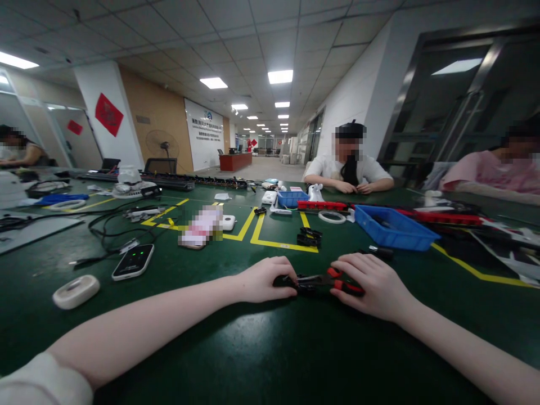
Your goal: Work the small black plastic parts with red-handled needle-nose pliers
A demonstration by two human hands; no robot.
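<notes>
My left hand (270,279) is closed on a small black part (306,287), gripping it just above the green table (253,349). From the other side, my right hand (373,285) holds pliers (346,287) with red and black handles. The jaws of the pliers point left and meet the black part; whether they clamp it I cannot make out. Beyond my hands lies a cluster of black parts (309,237). A dark cylinder (381,251) rests just behind my right hand.
A blue bin (394,228) stands to the right, and a smaller blue tray (292,198) farther back. On the left lie a phone (200,228), a black device with green lights (134,261), a white oval object (76,291) and cables (99,225). A person (349,163) sits opposite.
</notes>
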